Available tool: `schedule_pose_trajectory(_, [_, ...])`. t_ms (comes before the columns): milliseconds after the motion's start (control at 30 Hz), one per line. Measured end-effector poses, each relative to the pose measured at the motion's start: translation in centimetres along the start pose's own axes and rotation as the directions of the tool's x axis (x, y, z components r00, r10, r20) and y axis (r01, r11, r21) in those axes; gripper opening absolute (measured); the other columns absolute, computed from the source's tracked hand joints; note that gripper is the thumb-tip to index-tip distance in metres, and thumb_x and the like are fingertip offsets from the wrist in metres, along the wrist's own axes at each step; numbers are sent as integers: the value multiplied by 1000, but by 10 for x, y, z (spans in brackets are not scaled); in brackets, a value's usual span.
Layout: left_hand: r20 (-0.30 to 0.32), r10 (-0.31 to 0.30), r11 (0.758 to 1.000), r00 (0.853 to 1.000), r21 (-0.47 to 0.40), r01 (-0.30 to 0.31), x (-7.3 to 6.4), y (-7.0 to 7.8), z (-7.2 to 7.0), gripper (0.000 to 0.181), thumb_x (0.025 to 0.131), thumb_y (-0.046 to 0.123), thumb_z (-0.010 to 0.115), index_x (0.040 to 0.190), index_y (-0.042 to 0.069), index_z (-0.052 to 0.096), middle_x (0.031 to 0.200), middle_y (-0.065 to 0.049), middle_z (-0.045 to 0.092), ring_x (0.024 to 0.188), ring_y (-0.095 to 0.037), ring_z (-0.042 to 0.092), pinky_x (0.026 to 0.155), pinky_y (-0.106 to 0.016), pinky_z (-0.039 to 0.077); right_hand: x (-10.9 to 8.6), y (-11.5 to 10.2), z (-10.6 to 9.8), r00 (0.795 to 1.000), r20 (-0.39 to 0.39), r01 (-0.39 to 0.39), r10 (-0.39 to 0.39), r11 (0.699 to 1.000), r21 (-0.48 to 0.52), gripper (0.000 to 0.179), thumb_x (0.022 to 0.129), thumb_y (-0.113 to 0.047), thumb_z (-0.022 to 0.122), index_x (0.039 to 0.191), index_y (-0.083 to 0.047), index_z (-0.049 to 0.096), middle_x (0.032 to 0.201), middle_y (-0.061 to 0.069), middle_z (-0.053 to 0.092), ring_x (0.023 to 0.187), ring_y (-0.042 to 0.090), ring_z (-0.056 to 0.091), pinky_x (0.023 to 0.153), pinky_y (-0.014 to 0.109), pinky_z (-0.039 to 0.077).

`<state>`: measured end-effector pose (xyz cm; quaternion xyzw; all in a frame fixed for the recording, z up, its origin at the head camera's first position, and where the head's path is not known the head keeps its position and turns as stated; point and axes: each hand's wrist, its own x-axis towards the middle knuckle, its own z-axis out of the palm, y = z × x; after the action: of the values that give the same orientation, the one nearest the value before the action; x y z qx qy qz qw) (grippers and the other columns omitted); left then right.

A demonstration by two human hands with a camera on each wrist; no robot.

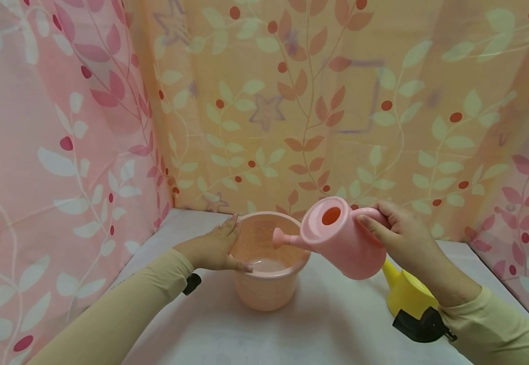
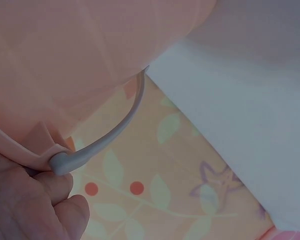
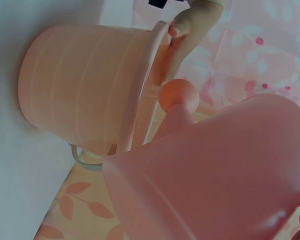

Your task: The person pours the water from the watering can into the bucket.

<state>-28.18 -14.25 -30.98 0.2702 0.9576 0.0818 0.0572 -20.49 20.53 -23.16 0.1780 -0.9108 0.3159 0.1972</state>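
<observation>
A peach bucket stands upright on the white table, its grey handle hanging at the far side. My left hand grips its rim from the left, thumb over the near edge; curled fingers show beside the handle's end in the left wrist view. With my right hand I hold a pink watering can by its handle. The can is tilted to the left, its round spout head over the bucket's opening. Whether water flows cannot be seen. Droplets seem to dot the bucket's inner wall.
Behind my right wrist a yellow watering can stands on the white table, partly hidden. Leaf-patterned cloth hangs at the back and both sides of the table. Black wrist mounts sit under both wrists.
</observation>
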Motion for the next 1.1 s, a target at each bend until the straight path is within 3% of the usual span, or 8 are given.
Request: schedule_pose_trajectory(1100, [-2, -2, 1000, 1000, 17, 3, 2, -1, 2, 122, 66, 80, 50, 144, -4, 8, 151, -21, -3, 139, -28, -1, 111, -45, 13, -1, -1, -1, 1000, 10, 8, -8, 1000, 8, 25, 90, -34, 57, 101, -12, 60, 88, 4, 64, 80, 22, 56, 63, 21, 51])
